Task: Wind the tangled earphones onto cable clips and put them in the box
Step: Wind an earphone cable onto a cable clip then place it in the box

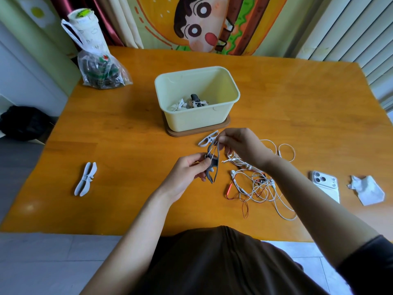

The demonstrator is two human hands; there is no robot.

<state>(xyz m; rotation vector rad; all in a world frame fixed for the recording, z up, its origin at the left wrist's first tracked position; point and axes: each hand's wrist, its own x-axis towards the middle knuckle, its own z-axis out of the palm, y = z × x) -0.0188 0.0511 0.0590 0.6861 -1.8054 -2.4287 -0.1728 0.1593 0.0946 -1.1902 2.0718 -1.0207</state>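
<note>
My left hand [188,173] grips a dark grey cable clip [212,165] above the wooden table [127,145]. My right hand [238,145] pinches a white earphone cable at the clip's upper end. Below and right of my right hand a tangle of white and red earphone cables [255,186] spreads on the table. A white clip [207,139] lies just beyond my hands. Another white clip [85,179] lies apart at the left. The pale yellow box [197,119] stands on a brown lid behind, with wound earphones [189,103] inside.
A white phone [325,184] lies face down at the right, beside a crumpled tissue [366,190]. A plastic bag with dark items [101,71] sits at the far left corner of the table. A black bag [21,122] lies on the floor at the left.
</note>
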